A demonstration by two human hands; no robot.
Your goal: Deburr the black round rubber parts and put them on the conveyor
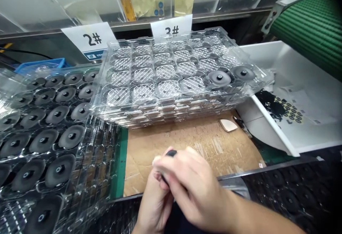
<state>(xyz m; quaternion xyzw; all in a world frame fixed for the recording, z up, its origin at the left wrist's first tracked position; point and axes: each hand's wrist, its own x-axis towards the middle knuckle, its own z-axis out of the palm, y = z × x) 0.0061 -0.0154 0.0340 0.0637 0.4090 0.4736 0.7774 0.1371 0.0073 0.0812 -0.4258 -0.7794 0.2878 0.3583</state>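
Note:
Both hands meet low in the middle, over the front edge of the brown board. My left hand [157,195] is closed, mostly covered by the other hand. My right hand [193,184] wraps over it, fingers curled. Between them shows a small black piece [171,153], largely hidden by the fingers. Beyond the hands lies a stack of clear plastic trays [165,72]. Its top tray holds round dark discs with a central stub in two front-right pockets, one of them a grey disc [219,78]; the other pockets show a crosshatched surface.
More trays of black discs [42,139] fill the left side. A white bin [278,127] at the right holds small black parts and yellow stickers. A pale wedge [228,125] and tweezers [242,126] lie on the brown board [192,141]. A green roller [312,27] is at upper right.

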